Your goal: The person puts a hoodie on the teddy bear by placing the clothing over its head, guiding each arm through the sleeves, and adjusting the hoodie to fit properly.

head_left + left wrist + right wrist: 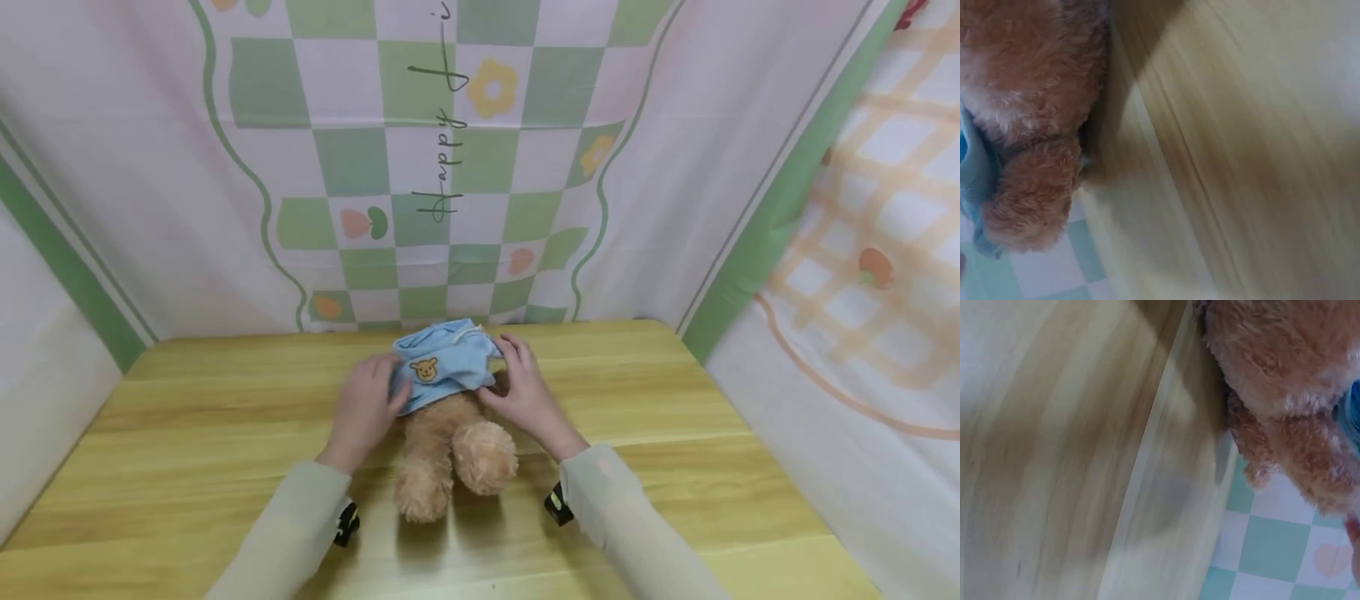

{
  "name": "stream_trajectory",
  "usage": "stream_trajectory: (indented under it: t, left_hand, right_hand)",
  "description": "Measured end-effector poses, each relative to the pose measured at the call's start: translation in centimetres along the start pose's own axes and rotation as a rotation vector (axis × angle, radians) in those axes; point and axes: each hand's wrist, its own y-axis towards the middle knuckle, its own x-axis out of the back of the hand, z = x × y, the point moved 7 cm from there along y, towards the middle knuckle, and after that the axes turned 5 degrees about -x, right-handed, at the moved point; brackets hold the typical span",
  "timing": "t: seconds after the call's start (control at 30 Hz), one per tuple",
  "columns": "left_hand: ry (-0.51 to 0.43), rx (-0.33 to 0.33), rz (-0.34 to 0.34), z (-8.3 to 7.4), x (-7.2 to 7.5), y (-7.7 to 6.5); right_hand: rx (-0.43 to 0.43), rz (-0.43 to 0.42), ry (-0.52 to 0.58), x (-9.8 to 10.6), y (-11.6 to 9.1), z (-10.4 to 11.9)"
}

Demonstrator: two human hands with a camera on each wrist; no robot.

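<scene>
A light brown plush toy (427,467) sits on the wooden table with its two legs toward me. A small blue top (453,354) with a bear-face patch and a white cord covers its upper part, so the head is hidden. My left hand (363,408) holds the left edge of the top, slightly blurred, thumb in front. On the other side, my right hand (525,392) pinches the top's right edge between thumb and fingers, beside a plush arm. Both wrist views show the plush toy (1022,69) (1285,356) close up, with blue cloth (975,169) beside its arm.
The wooden table (247,400) ends at a hanging cloth (420,158) with green and white checks behind the toy. Further cloth panels (885,275) close off the sides. A dark strap piece (558,504) shows under the right sleeve.
</scene>
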Motion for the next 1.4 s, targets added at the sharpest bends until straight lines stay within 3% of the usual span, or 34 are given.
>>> stream_trajectory:
  t: [0.1, 0.17, 0.47, 0.57, 0.67, 0.9, 1.03, 1.13, 1.3, 1.4]
  left_hand:
    - [0.060, -0.208, -0.013, -1.6, -0.1, -0.1]
    - [0.066, -0.278, -0.003, -2.1, -0.2, -0.2]
    - [0.135, -0.425, 0.027, -2.7, -0.2, -0.7]
    - [0.166, -0.475, 0.040, -2.9, 0.1, -0.7]
    - [0.207, -0.507, 0.037, -2.8, 0.5, -0.4]
    - [0.405, -0.474, 0.011, -1.8, 1.4, 1.6]
    - [0.449, -0.400, -0.013, -1.2, 1.8, 3.3]
    - [0.446, -0.333, 0.011, -1.0, 1.9, 4.7]
    - [0.452, -0.264, 0.088, -1.0, 1.7, 6.9]
    - [0.463, -0.220, 0.069, -0.6, 1.6, 8.0]
  right_hand:
    - [0.076, -0.083, 0.017, 0.5, 0.3, 0.6]
    - [0.139, -0.147, 0.014, 0.9, 0.4, 1.1]
    - [0.390, -0.305, -0.073, 1.9, 1.1, 3.1]
    - [0.478, -0.295, -0.132, 1.8, 1.4, 3.5]
    - [0.516, -0.228, -0.241, 1.6, 1.9, 3.8]
    - [0.511, -0.035, -0.578, 1.1, 3.5, 5.1]
    - [0.445, -0.064, -0.676, 1.3, 5.0, 5.7]
    - [0.353, -0.126, -0.714, 1.9, 6.2, 6.0]
    - [0.193, -0.178, -0.706, 3.1, 7.9, 6.3]
    - [0.113, -0.178, -0.689, 3.4, 8.9, 6.3]
